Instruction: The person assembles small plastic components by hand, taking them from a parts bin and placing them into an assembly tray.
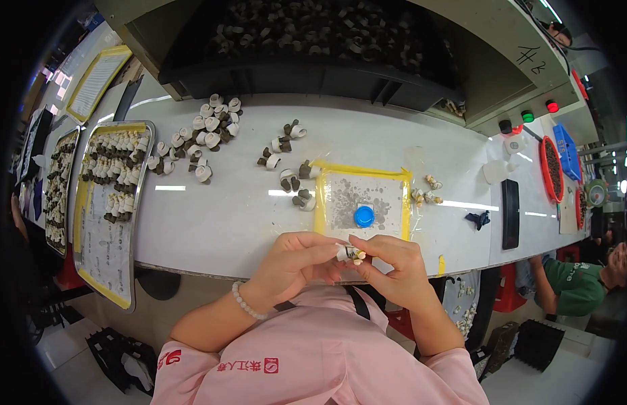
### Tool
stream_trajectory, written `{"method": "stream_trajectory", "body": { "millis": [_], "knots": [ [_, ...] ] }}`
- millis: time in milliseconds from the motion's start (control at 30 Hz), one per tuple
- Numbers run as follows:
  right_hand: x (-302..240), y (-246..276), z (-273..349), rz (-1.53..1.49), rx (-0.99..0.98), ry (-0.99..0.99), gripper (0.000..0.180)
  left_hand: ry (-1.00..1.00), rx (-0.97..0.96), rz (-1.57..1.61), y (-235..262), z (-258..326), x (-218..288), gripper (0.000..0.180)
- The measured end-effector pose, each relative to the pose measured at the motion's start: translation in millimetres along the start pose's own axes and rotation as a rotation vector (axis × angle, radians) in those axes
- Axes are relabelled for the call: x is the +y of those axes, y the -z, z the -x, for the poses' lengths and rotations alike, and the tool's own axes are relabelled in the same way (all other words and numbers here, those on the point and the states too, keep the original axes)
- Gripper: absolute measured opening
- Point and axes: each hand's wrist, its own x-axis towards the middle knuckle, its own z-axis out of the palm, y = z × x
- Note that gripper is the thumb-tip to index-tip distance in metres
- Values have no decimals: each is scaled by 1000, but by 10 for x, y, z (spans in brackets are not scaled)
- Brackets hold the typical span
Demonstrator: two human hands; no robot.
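Observation:
Over the table's front edge, my left hand (292, 264) and my right hand (398, 267) meet, both closed. A small white figurine piece (345, 252) with cream-yellow bits sits pinched between their fingertips; the fingers cover part of it. Just beyond the hands, a round blue cap (364, 217) rests on a grey-spotted sheet (334, 185) edged with yellow tape. Right of that sheet lie a few small white-and-yellow pieces (430, 197). To its left, several white-and-dark-brown pieces (287, 179) stand in a loose line.
A larger group of white-and-brown pieces (207, 128) lies at the back left. Metal trays (97, 250) with rows of figurines stand at the left. A black bin (313, 81) full of parts sits under a machine housing. At right are a black bar (510, 214) and a co-worker in green (580, 287).

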Motion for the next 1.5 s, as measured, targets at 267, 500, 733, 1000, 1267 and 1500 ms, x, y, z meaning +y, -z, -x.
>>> {"method": "stream_trajectory", "body": {
  "millis": [267, 500, 733, 1000, 1267, 1500],
  "knots": [
    [-29, -9, -18, 6, -16, -22, 32, -10, -20, -14, 26, 6, -14, 20],
    [-18, -13, 19, -3, -2, -49, 36, -21, -31, -33, 17, 0, -32, 20],
    [12, -13, 40, -24, 26, -42, 37, -14, -33, -45, 27, -19, -30, 21],
    [82, 148, -11, 5, 75, -43, 39, -169, 49, -222, 74, 255, 159, 25],
    [371, 540, -13, 606, 337, -236, 36, -1104, 800, -937, 690, 1346, 1043, 29],
    [466, 468, -85, 595, 255, -249, 27, -1034, 1565, -1389, 1648, 2241, 1688, 25]
  ]
}}
